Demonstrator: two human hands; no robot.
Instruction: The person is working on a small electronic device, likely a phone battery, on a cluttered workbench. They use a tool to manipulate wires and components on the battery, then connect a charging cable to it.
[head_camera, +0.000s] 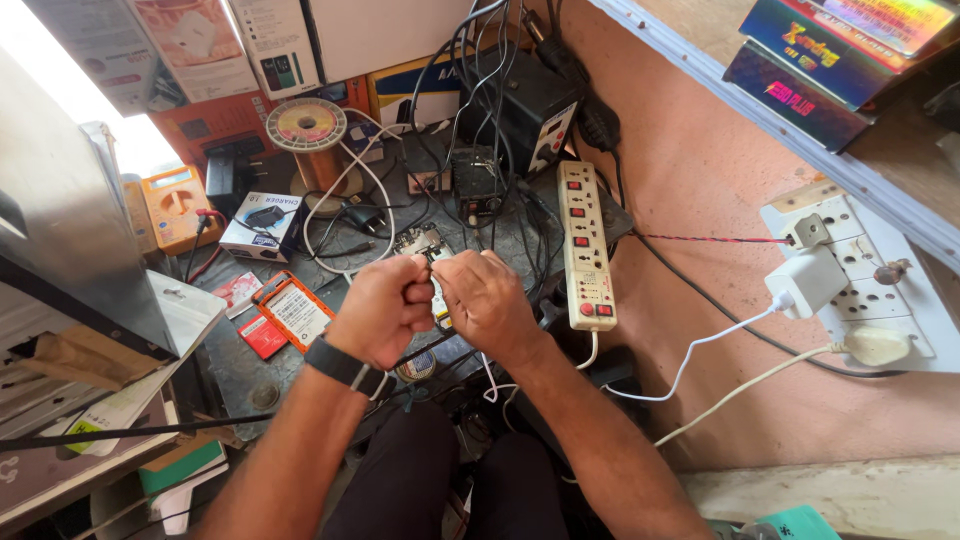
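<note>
1. Left hand and right hand met knuckle to knuckle over the bench. Both were clenched around a small circuit board; only its top edge showed just above the fingertips, the rest was hidden inside the grip.
2. What the fingers were doing to the board couldn't be made out. If it was prying or flexing, a thin board held that tight could crack or shed a component.
3. Cable tangle sat just beyond the grip, black leads running toward a black power supply. A sudden slip forward would have sent the knuckles into those wires and pulled something loose.
4. White power strip lay just right of the right hand, red switches up. An elbow swing or a dropped metal part onto it was a likely shock or short risk.
5. White charger cable ran under the right forearm to the wall adapter. Snag risk on any pull-back.
6. Orange-framed card and copper wire spool sat left of and beyond the left hand, well apart. Low risk.
7. Left wrist wore a black band. It could catch the dark cord crossing right under it.
</note>
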